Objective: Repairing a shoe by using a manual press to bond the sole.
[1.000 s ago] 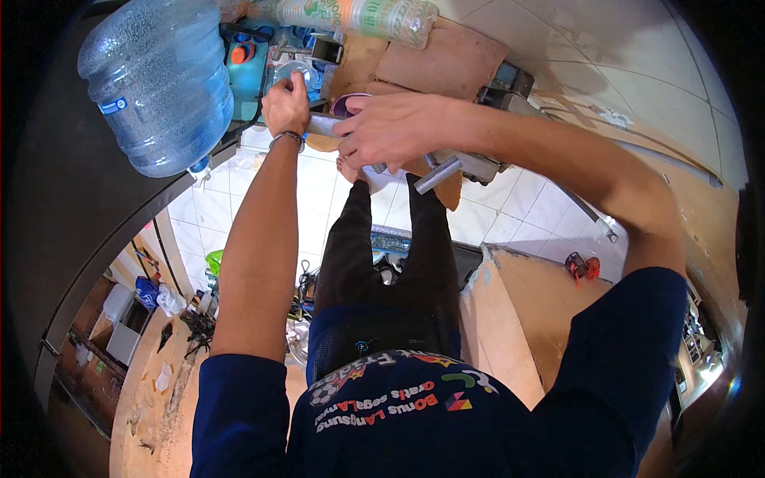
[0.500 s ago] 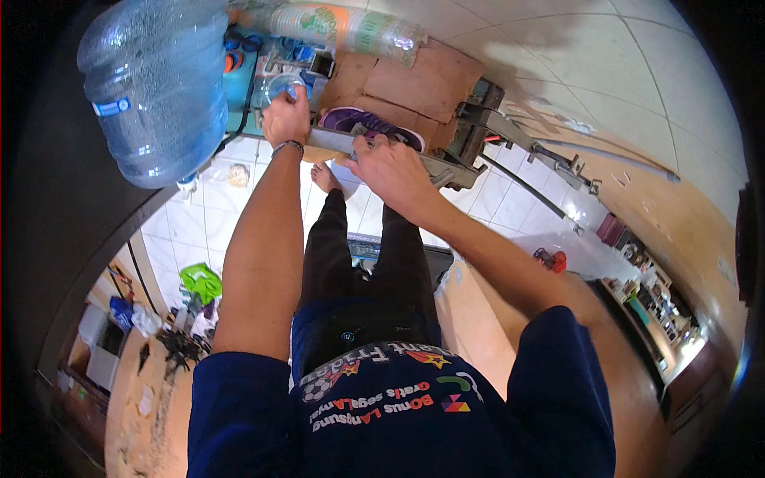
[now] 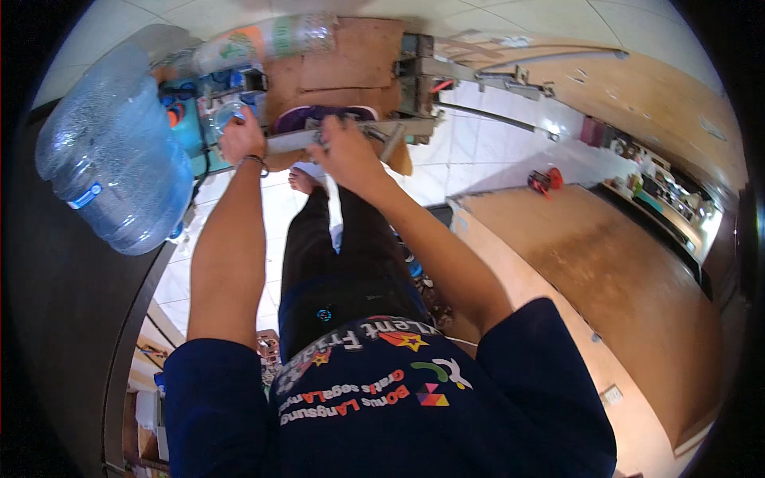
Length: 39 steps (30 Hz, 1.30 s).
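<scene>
My left hand (image 3: 241, 137) is closed around a clear plastic cup (image 3: 221, 121) beside the metal ledge. A dark band circles that wrist. My right hand (image 3: 347, 157) hangs over the front of the ledge (image 3: 291, 142), its fingers bent and smeared by motion. Whether it holds anything cannot be made out. Just behind it a purple shoe (image 3: 291, 119) sits on the ledge, partly covered by my fingers. Below the ledge my bare foot (image 3: 301, 180) stands on white tiles.
A big blue water bottle (image 3: 119, 167) stands at the left. Flattened brown cardboard (image 3: 343, 60) lies behind the shoe, with a long printed plastic roll (image 3: 271, 40) beyond it. A metal frame (image 3: 418, 88) is on the right. A red and black object (image 3: 545, 182) rests on a wooden surface (image 3: 606, 263).
The whole view has swung, so the ledge, bottle and shoe sit farther left. My left hand still grips the cup. My right hand stays by the shoe, now blurred.
</scene>
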{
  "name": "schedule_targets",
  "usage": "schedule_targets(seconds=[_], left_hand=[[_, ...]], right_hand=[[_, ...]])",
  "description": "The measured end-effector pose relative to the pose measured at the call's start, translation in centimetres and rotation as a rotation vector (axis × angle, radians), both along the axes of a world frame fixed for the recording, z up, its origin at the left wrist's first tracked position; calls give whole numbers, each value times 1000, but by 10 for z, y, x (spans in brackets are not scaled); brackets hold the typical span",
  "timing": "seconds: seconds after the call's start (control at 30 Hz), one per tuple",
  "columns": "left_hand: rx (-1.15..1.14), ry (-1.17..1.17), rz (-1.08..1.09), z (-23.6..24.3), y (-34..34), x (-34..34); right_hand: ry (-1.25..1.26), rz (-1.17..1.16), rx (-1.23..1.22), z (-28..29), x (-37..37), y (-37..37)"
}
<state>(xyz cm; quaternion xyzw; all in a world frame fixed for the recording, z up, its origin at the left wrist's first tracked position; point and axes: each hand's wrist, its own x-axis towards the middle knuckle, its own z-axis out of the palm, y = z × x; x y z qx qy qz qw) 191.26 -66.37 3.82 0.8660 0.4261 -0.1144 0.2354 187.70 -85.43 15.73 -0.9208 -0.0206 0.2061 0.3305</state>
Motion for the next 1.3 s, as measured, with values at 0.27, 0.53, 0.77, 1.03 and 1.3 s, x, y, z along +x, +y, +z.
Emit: schedule_targets(seconds=[0.27, 0.53, 0.77, 1.03, 1.3], left_hand=[[-90, 2, -11, 8, -6, 6], [-136, 14, 15, 8, -2, 6], [-149, -28, 35, 13, 2, 1], [-130, -73, 38, 20, -2, -1], [-162, -3, 50, 19, -2, -1]], right_hand=[[-249, 942, -324, 16, 44, -13], [-194, 317, -168, -8, 26, -10], [423, -810, 649, -7, 3, -1], [-552, 552, -304, 37, 4, -18], [-330, 922, -386, 24, 26, -9]])
